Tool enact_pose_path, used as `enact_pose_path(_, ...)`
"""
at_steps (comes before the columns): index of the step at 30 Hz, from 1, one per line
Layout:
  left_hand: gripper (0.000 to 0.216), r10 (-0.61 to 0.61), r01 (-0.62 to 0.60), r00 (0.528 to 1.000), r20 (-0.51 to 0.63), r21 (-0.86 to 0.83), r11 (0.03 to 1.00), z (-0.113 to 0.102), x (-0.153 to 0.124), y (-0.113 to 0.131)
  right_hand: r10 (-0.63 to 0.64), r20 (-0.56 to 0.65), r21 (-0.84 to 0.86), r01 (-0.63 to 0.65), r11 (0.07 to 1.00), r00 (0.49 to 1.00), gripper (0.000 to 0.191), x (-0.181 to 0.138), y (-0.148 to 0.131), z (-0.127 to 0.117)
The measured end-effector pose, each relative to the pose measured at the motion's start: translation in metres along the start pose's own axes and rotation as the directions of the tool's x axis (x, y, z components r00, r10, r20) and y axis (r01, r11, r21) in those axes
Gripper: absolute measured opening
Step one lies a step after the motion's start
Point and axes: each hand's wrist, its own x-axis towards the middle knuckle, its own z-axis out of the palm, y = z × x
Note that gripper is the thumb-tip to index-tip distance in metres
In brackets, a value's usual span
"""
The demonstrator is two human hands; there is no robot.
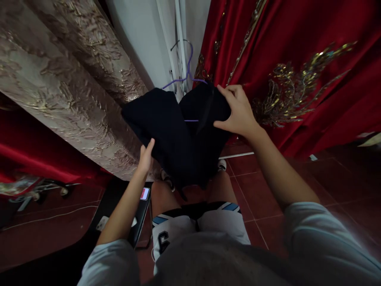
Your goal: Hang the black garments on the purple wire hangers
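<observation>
A dark navy garment hangs in front of me on a purple hanger. Its front parts in the middle, and a bit of the hanger's lower bar shows through the gap. My left hand grips the garment's left edge, thumb in front and the other fingers hidden behind the cloth. At the upper right, my right hand holds the garment's shoulder near the hanger, with thumb and forefinger spread over the cloth. The hanger's hook rises beside white poles; whether it rests on anything cannot be made out.
Red satin cloth with gold sequins hangs close on the right. A beige textured fabric drapes down the left side. Below left is a black seat-like surface bearing a phone. Red tiles cover the floor.
</observation>
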Motion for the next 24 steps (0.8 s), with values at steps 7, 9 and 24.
enact_pose_path(7,0.053,-0.057,0.053,0.988,-0.146,-0.034,0.998,0.008,-0.037,-0.029,-0.074,0.106,0.002,0.074,0.997,0.992,0.101,-0.023,-0.021,-0.030)
enact_pose_path(9,0.053,-0.128,0.107,0.971,-0.202,-0.112,0.988,0.015,-0.047,-0.031,-0.065,0.048,0.045,0.063,0.997,0.997,0.094,-0.030,-0.029,-0.023)
enact_pose_path(24,0.044,0.149,-0.093,0.911,-0.386,0.160,0.983,0.024,-0.091,-0.051,0.718,0.426,0.530,-0.795,0.295,0.551,0.030,-0.187,-0.128,0.160)
